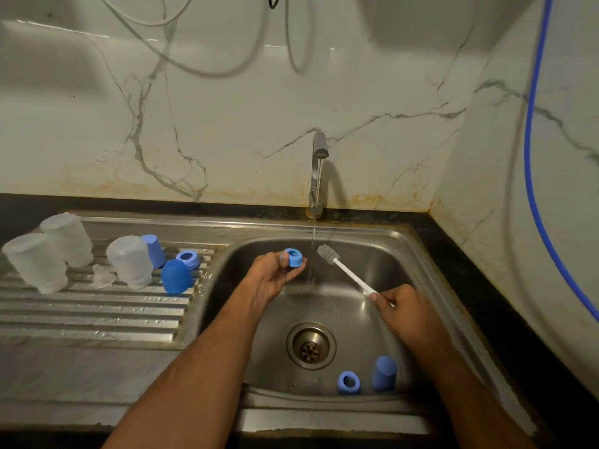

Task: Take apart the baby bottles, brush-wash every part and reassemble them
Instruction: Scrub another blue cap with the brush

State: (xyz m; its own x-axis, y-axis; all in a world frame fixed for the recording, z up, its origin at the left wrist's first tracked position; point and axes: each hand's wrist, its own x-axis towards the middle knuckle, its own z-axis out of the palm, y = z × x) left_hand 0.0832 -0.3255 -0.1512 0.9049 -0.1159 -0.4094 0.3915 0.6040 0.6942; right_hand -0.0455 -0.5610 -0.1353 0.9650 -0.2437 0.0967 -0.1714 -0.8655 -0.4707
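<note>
Desk [39,202] of dark stone runs along the marble wall and down the right side, framing a steel sink unit. Its ribbed drainboard [97,315] fills the left half, with bare ridges toward the near edge. The basin [382,251] sits right of it, a drain [310,345] at its floor and a tap [319,147] at the back rim sending a thin stream of water down between the hands.

Three clear bottle bodies [35,262] [68,238] [129,262] stand inverted at the far left of the drainboard. Beside them are a dark blue cap [176,276], a paler blue cap [153,251], a blue collar ring [188,259] and a clear teat [103,277] lying between two bodies.

The left hand [269,277] is raised over the basin's left part, its fingers curled round a blue collar ring [294,257], just left of the stream. The right hand [402,306] grips the white handle of a bottle brush [348,273], whose grey bristle head points up and left, close to the water and near the held ring, not touching it.

Along the basin's near wall, right of the drain, rest another blue collar ring [348,382] and a blue cap [384,372], just beside each other. The basin floor left of the drain is open.
</note>
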